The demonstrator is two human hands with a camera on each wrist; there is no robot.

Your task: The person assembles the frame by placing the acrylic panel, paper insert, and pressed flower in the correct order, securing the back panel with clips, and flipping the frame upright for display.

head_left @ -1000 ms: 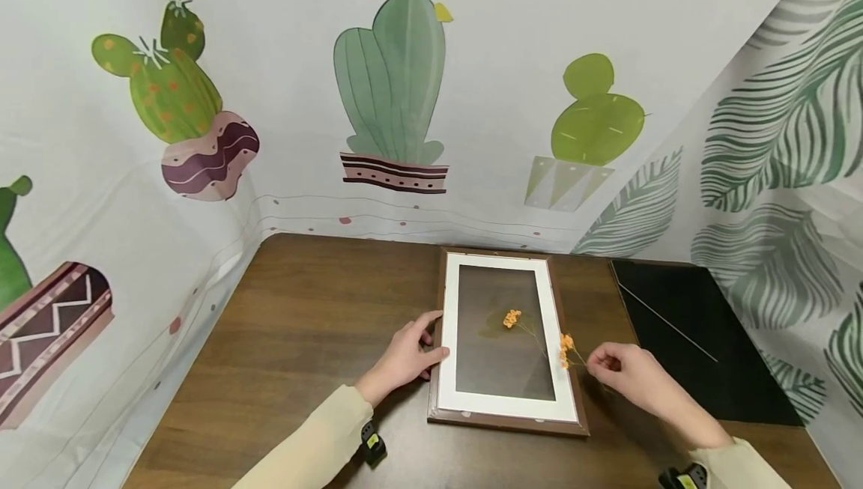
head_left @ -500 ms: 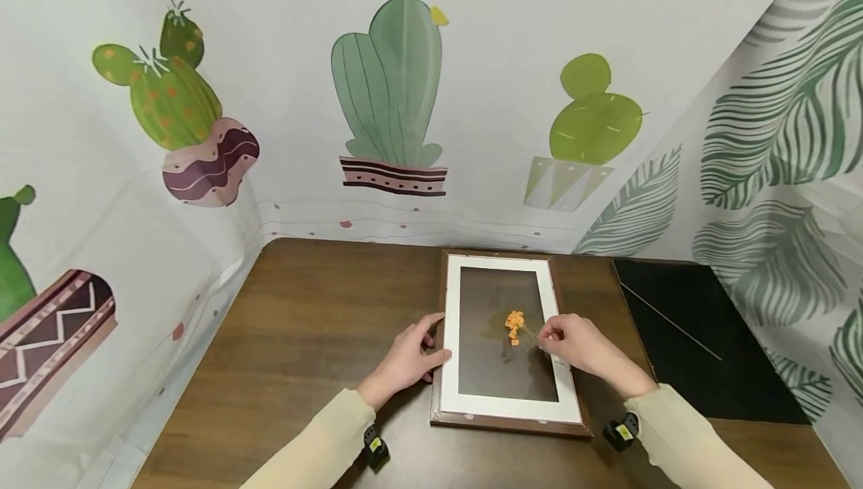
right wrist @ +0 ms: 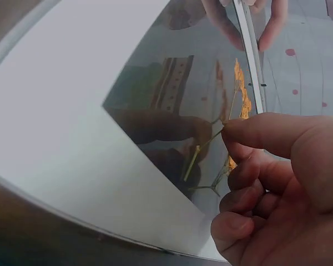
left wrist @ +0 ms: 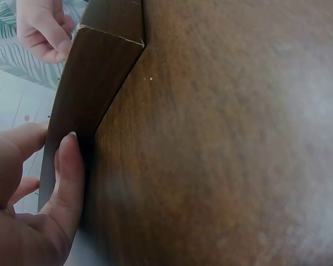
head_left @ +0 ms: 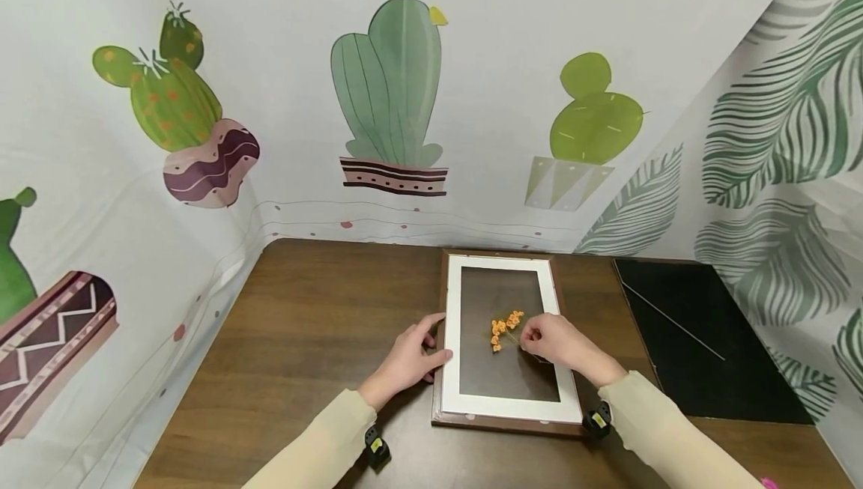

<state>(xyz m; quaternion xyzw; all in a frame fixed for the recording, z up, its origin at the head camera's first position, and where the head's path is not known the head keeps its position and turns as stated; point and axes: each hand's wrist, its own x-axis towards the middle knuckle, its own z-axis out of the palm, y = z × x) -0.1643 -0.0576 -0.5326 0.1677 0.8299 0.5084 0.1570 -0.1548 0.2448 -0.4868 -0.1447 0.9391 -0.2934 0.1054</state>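
Note:
A brown picture frame (head_left: 507, 424) with a white mat and dark glossy middle lies flat on the table. My left hand (head_left: 406, 358) holds its left edge, thumb on top and fingers against the side, as the left wrist view shows. Over the glossy middle my right hand (head_left: 562, 343) pinches the thin stem (right wrist: 211, 138) of an orange flower sprig (head_left: 497, 333) between thumb and forefinger. More orange blossoms (head_left: 515, 318), seemingly of a second sprig, show just beside it. Reflections in the shiny surface make the stems hard to tell apart.
A black panel (head_left: 728, 392) lies at the right, with a thin pale line (head_left: 673, 320) running diagonally across it. The brown wooden table (head_left: 323, 302) meets a cactus-print cloth (head_left: 485, 99) behind. Something small and pink (head_left: 768, 483) peeks in at the bottom right.
My right hand has moved left from beside the frame to over its dark middle, carrying the flower sprig past the other blossoms. My left hand has stayed at the frame's left edge.

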